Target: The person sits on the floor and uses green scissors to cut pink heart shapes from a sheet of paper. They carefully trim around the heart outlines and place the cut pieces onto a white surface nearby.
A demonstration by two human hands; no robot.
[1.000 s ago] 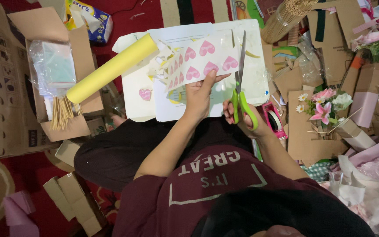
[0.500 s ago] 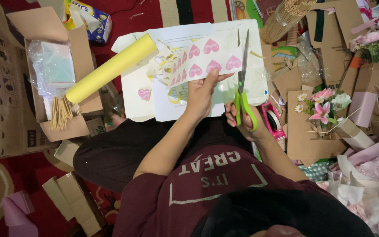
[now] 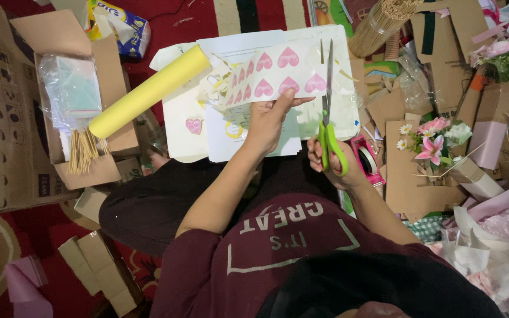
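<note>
My left hand (image 3: 268,119) holds up a white sheet printed with pink hearts (image 3: 273,73), thumb on its lower edge. My right hand (image 3: 332,166) grips green-handled scissors (image 3: 328,118), their blades pointing up and away just right of the sheet, nearly closed. Under both lie larger white sheets (image 3: 237,126) with one cut pink heart (image 3: 194,125) on them. A yellow paper roll (image 3: 149,91) rests diagonally at the left.
An open cardboard box (image 3: 66,112) with a plastic bag and wooden sticks sits left. A pink tape dispenser (image 3: 367,158), artificial flowers (image 3: 434,136), cardboard pieces (image 3: 410,182) and wrapping paper crowd the right. A stick bundle (image 3: 384,20) lies at the top.
My left hand has lifted the heart sheet a little higher and further from me. The scissors stay upright beside it, shifted slightly right.
</note>
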